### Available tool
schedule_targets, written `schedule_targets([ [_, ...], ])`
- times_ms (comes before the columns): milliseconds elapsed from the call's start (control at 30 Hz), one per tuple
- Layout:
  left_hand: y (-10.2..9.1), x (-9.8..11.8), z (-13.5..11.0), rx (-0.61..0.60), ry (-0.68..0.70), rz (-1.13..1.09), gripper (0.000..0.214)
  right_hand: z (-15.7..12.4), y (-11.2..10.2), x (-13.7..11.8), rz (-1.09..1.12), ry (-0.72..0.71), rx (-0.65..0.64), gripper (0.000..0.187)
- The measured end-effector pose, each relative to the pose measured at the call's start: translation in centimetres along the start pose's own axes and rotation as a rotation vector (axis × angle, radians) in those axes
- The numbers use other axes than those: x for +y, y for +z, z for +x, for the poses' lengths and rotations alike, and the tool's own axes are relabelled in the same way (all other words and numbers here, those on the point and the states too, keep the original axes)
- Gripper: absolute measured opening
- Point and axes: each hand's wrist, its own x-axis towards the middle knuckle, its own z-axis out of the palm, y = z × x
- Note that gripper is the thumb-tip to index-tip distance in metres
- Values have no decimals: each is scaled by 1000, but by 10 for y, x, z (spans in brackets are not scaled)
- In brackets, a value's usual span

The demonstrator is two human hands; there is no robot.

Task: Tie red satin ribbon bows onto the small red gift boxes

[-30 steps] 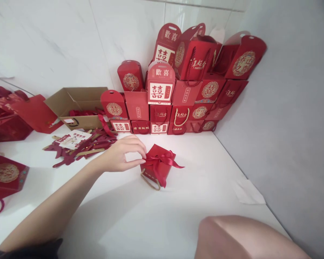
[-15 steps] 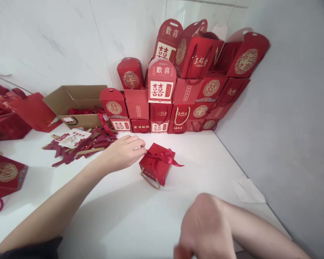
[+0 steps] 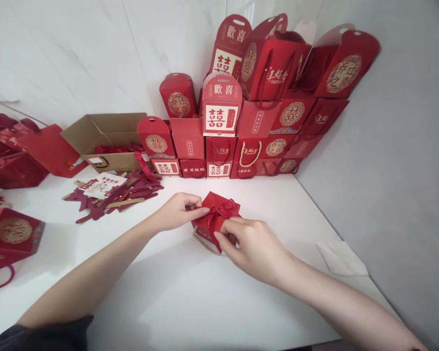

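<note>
A small red gift box [image 3: 211,199] stands on the white table with a shiny red ribbon [image 3: 227,208] tied in a bow on its top. Thumb and fingers of my left hand [image 3: 178,212] pinch the ribbon at the bow's left side. From the right, my right hand [image 3: 256,246] reaches over the box front, its curled fingers closed on the ribbon below the bow. Those fingers partly cover the ribbon and the box's front. A tan cord handle [image 3: 204,242] hangs in a loop at the box's lower left.
Several red gift boxes [image 3: 221,117] are stacked against the back wall. An open cardboard box [image 3: 120,163] holds red ribbon, with a pile of dark red strips [image 3: 98,209] before it. More red boxes [image 3: 16,234] stand at left. White paper [image 3: 342,257] lies by the right wall.
My right hand has come up from the lower right edge to the ribbon. My left hand has closed its thumb and fingers at the bow. The view has shifted slightly.
</note>
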Motion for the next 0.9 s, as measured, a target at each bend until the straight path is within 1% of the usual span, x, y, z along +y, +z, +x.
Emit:
schedule_targets([
  [33, 2, -1, 1, 22, -17, -22, 41, -2, -1, -2, -16, 4, -15, 24],
  [100, 6, -2, 1, 46, -36, -37, 44, -4, -1, -5, -130, -15, -7, 32],
  [167, 9, -2, 0, 64, -35, -16, 47, -5, 1, -8, -241, -36, 6, 26],
  [233, 10, -2, -1, 99, -31, 19, 47, -5, 2, -10, -226, -25, -7, 21],
  [267, 11, -1, -1, 119, -28, 37, 47, -4, 2, -9, -152, 2, -21, 22],
  [300, 11, -1, -1, 137, -25, 55, 47, -4, 1, -9, -32, 42, -40, 22],
  [367, 13, 0, -2, 156, -19, 93, 47, -1, -1, -7, 302, 144, -100, 26],
  [433, 14, 1, -3, 161, -15, 140, 46, 1, -2, -5, 640, 213, -235, 31],
  [467, 15, 2, -4, 168, -15, 170, 46, 1, -3, -4, 752, 215, -328, 33],
  [500, 16, 3, -4, 182, -14, 204, 46, 2, -4, -3, 807, 186, -426, 31],
  [567, 18, 6, -6, 229, -10, 289, 48, 1, -8, -2, 776, 57, -582, 24],
  [600, 20, 8, -7, 255, -10, 337, 50, 1, -13, -1, 737, -11, -626, 20],
  [633, 21, 9, -8, 276, -13, 385, 51, 1, -18, 1, 705, -61, -644, 18],
  [667, 21, 10, -9, 289, -19, 430, 53, 1, -25, 4, 688, -85, -636, 18],
  [700, 22, 12, -9, 295, -23, 468, 54, 2, -30, 7, 684, -76, -598, 20],
  [733, 23, 13, -10, 296, -24, 496, 54, 4, -35, 12, 672, -51, -525, 22],
  [800, 23, 15, -10, 281, -12, 527, 54, 12, -36, 26, 616, 20, -294, 23],
  [867, 23, 17, -11, 244, 5, 520, 54, 22, -26, 44, 558, 80, -24, 20],
  [900, 23, 17, -10, 220, 14, 506, 54, 27, -17, 53, 577, 72, 26, 22],
])
